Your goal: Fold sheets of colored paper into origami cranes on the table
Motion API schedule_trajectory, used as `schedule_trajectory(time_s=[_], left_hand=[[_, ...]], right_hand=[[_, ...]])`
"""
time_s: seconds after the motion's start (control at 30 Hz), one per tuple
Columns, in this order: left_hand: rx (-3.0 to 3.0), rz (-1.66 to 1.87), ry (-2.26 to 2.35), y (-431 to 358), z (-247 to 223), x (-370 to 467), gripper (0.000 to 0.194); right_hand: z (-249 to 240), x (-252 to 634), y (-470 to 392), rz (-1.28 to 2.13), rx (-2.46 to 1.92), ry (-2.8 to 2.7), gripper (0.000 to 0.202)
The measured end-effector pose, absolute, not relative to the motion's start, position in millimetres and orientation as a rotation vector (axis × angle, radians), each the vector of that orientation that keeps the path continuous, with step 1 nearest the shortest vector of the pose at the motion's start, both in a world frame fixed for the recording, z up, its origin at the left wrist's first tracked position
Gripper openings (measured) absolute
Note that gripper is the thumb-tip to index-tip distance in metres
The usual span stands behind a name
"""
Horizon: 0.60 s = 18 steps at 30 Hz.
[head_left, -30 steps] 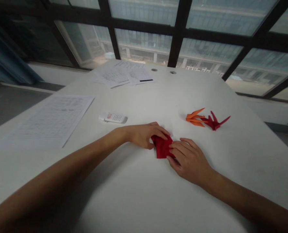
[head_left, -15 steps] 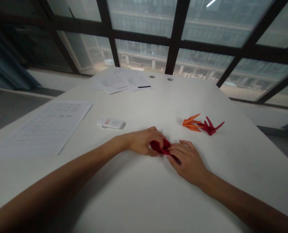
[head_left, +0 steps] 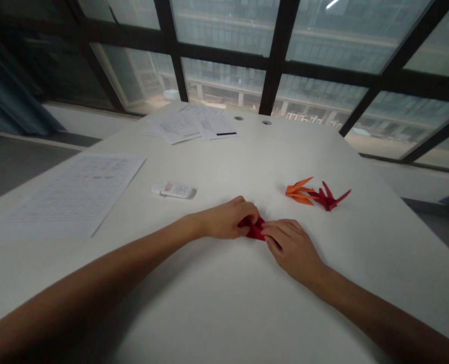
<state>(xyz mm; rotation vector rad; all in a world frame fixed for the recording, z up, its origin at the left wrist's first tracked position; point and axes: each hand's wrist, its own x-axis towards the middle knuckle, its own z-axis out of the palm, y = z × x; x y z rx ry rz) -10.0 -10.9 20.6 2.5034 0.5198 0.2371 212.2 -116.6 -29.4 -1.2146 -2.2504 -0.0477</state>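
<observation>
A piece of red folded paper (head_left: 256, 230) lies on the white table between my two hands, partly covered by fingers. My left hand (head_left: 232, 218) is closed on its left part, fingers curled down over it. From the right, my right hand (head_left: 292, 247) pinches the paper's right edge, thumb and fingertips together. Beyond my right hand rest two folded paper figures, an orange origami crane (head_left: 299, 191) and a dark red origami crane (head_left: 329, 197), touching or overlapping each other.
A white glue bottle or correction-type item with printing (head_left: 174, 190) lies left of centre. Printed sheets (head_left: 76, 194) cover the table's left side, and more papers (head_left: 194, 124) lie at the far end. Dark-framed windows (head_left: 271, 63) stand behind the white table (head_left: 224, 303).
My right thumb and fingers have drawn together at the paper's right edge. The red paper now looks flatter, and more of its front shows between the hands.
</observation>
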Motion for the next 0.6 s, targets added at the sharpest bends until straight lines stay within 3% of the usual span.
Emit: schedule_trajectory(time_s=[0.1, 0.33, 0.6], left_hand=[[2.513, 0.237, 0.502, -11.6, 18.2, -10.9, 0.039], [2.655, 0.319, 0.372, -10.1, 10.2, -6.2, 0.016], [2.66, 0.358, 0.204, -6.5, 7.7, -4.9, 0.031]], right_hand=[[-29.0, 212.6, -115.8, -0.007, -1.18, -2.271, 0.021], [-23.0, 208.4, -116.9, 0.048, -1.206, -2.277, 0.019], [-12.8, 203.8, -127.5, 0.08, -1.073, -2.476, 0.03]])
